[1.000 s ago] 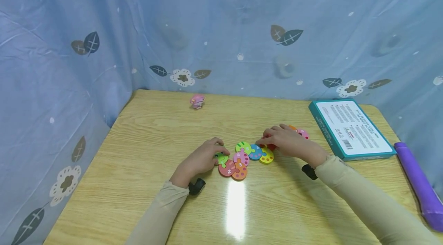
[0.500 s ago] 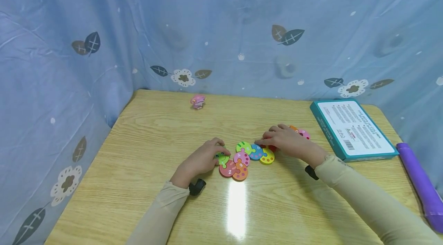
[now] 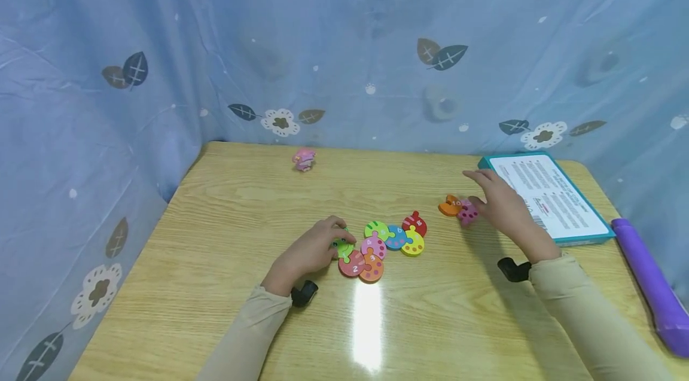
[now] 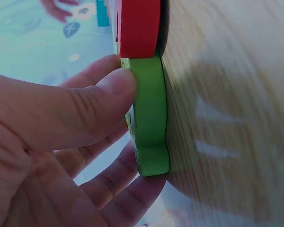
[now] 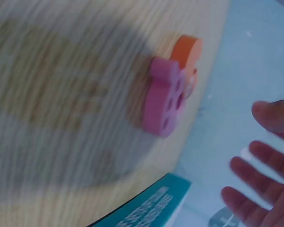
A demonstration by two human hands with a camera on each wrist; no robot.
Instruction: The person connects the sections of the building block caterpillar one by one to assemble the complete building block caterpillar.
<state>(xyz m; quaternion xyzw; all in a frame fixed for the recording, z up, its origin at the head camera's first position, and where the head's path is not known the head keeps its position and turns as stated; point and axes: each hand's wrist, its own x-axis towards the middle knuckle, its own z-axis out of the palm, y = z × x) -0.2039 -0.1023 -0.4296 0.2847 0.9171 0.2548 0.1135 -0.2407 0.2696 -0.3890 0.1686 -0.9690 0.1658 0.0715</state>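
Observation:
A chain of numbered puzzle pieces (image 3: 372, 244) lies on the wooden table, running from a green head piece (image 4: 150, 104) through reddish, orange, pink, lime, blue and yellow pieces to a red piece (image 3: 414, 223). My left hand (image 3: 312, 246) holds the green head piece, thumb on one side and fingers around the other. Apart from the chain, an orange piece numbered 10 (image 3: 449, 206) and a pink dotted piece (image 5: 163, 99) lie touching. Over the pink piece my right hand (image 3: 503, 204) hovers with spread fingers, holding nothing.
A teal-edged box (image 3: 557, 192) with a white printed label lies at the right, near the right hand. Beside it is a purple tube-like object (image 3: 648, 285). A small pink figurine (image 3: 304, 159) stands toward the back. Blue patterned cloth (image 3: 344, 40) hangs behind the table.
My right hand has left the red piece and moved right and up, opening over the loose pink and orange pieces. The red piece now shows joined to the yellow one. The left hand stays put.

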